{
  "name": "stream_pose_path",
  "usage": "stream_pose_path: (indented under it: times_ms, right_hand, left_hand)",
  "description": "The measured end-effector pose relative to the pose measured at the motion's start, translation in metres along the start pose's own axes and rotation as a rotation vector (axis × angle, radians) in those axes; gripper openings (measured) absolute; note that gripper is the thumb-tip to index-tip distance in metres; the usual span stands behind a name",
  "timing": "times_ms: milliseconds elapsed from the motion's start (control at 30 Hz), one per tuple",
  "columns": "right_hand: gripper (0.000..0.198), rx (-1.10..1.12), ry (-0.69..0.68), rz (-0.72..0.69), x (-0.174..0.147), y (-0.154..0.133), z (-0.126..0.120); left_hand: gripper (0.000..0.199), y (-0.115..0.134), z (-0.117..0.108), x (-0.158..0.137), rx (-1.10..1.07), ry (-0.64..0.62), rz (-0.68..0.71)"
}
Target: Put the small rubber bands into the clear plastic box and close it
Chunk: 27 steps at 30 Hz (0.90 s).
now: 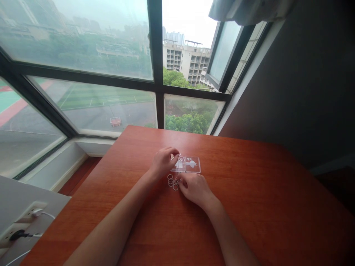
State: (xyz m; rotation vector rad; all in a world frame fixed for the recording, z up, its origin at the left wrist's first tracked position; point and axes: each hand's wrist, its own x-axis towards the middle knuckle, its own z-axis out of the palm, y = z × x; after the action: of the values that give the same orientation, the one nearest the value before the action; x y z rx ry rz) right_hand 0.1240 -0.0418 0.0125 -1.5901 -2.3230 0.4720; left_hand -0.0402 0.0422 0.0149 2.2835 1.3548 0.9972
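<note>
A small clear plastic box (pixel 196 170) lies on the table with a white shape showing in its right half. My left hand (pixel 163 160) is at its left end, fingers curled and thumb against the box; small things near those fingertips are too tiny to make out. Just in front of the box lie several thin silvery rings (pixel 171 182) in a loose cluster. At the right side of this cluster my right hand (pixel 195 186) pinches with thumb and forefinger, apparently on a ring; the fingertips partly cover it.
Both forearms rest over the reddish-brown wooden table (pixel 249 207). Beyond its far edge stand large windows with a dark frame (pixel 159 88); one pane at the upper right is swung outward. A wall socket with plugs (pixel 20 234) is at the lower left, beside the table's edge.
</note>
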Motion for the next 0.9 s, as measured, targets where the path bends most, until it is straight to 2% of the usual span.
stream_pose_path:
  times_ms: [500,767,900]
  right_hand:
    - [0.017,0.034,-0.005,0.024,-0.0009,0.0022,0.0004]
    - [0.012,0.092,0.029,-0.022,-0.0009,0.0037,-0.001]
    - [0.016,0.177,-0.017,-0.069,-0.0036,0.0055,-0.0049]
  left_hand:
    - [0.01,0.0014,-0.001,0.0,-0.02,-0.005,0.015]
    - [0.01,0.0007,-0.0005,0.0003,-0.016,-0.011,0.011]
    - [0.01,0.0008,-0.0011,0.0001,-0.018,-0.01,0.008]
